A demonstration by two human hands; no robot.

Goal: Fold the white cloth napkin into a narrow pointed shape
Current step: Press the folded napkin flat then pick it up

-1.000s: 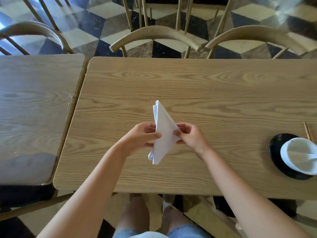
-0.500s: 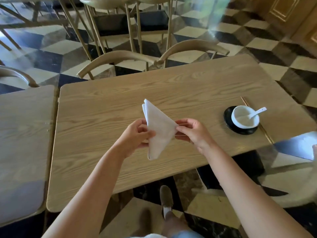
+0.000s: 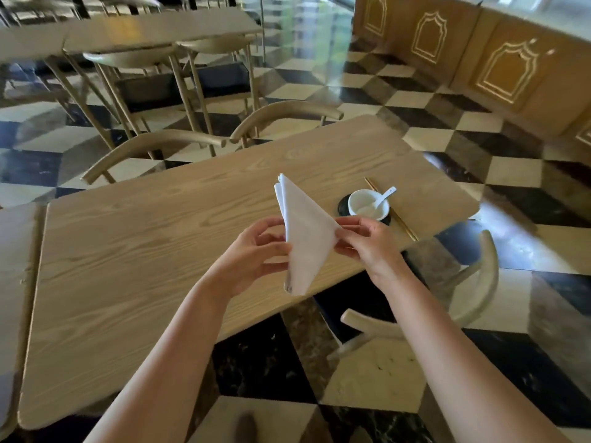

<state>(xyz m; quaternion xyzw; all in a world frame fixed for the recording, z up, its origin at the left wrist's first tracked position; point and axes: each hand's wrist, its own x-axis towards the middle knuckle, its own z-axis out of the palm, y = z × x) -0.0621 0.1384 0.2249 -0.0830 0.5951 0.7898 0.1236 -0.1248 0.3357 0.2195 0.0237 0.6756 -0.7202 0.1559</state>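
The white cloth napkin (image 3: 305,238) is folded into a narrow triangle, held upright in the air above the wooden table (image 3: 134,251). Its upper point shows layered edges and its lower tip hangs near the table's front edge. My left hand (image 3: 256,254) grips the napkin's left edge with thumb and fingers. My right hand (image 3: 367,244) pinches its right corner.
A white bowl (image 3: 368,204) with a white spoon (image 3: 385,196) sits on a black saucer at the table's right end, gold chopsticks (image 3: 391,209) beside it. Curved wooden chairs (image 3: 281,116) stand behind and to the right of the table. Another table (image 3: 12,282) adjoins on the left.
The view has swung right and back from the table, and the bowl now lies just behind the napkin. Both hands keep hold of the napkin, which is raised slightly.
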